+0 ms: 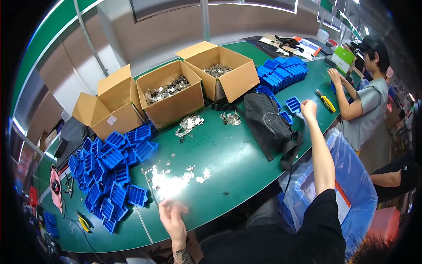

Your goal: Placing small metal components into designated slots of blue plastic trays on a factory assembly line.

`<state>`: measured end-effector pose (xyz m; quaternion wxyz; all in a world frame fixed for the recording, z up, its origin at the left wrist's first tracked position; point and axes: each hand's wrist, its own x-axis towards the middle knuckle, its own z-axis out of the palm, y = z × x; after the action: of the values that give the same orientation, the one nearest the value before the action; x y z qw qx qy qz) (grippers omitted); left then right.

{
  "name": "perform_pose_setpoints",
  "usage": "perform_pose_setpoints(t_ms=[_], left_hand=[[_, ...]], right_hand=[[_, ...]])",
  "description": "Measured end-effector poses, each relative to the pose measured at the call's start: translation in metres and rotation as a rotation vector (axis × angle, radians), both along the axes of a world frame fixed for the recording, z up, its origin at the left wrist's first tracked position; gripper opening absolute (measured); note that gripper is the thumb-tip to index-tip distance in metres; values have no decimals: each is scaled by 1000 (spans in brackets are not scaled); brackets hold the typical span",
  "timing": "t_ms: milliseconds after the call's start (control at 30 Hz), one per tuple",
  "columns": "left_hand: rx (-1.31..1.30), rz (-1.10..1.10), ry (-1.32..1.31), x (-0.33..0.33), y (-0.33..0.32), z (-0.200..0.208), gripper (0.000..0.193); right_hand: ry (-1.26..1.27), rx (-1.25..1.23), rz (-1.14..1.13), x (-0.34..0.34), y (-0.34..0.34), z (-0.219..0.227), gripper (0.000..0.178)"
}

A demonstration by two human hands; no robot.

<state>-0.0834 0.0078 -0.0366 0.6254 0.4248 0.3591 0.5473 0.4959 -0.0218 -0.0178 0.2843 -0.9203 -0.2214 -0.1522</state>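
My right hand [309, 110] reaches out to the right, fingers closed at the edge of a small blue plastic tray [292, 104] with divided compartments. My left hand [172, 216] hovers near the table's front edge with fingers loosely bent and apart, nothing visible in it. Just beyond it, small shiny metal parts [189, 174] lie scattered, partly washed out by glare. A large heap of blue trays [110, 163] lies to the left. Another blue tray [286, 117] sits beside the black mesh bag [262, 115], close to my right hand.
Cardboard boxes [173, 110] stand along the back, two holding metal parts. Stacked blue trays [281, 75] are at the far right. Yellow-handled pliers [325, 101] lie near a co-worker [371, 97]; another yellow-handled tool [83, 222] lies left. A blue-lined bin [351, 163] stands below the table edge.
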Motion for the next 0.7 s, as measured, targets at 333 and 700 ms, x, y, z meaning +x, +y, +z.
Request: perform_pose_setpoints(t_ms=[333, 700], left_hand=[[15, -120, -39, 7, -6, 2, 22], [-337, -470, -566, 14, -20, 11, 62]], right_hand=[[314, 265, 968, -193, 3, 109, 9], [280, -102, 1740, -390, 26, 45, 20]])
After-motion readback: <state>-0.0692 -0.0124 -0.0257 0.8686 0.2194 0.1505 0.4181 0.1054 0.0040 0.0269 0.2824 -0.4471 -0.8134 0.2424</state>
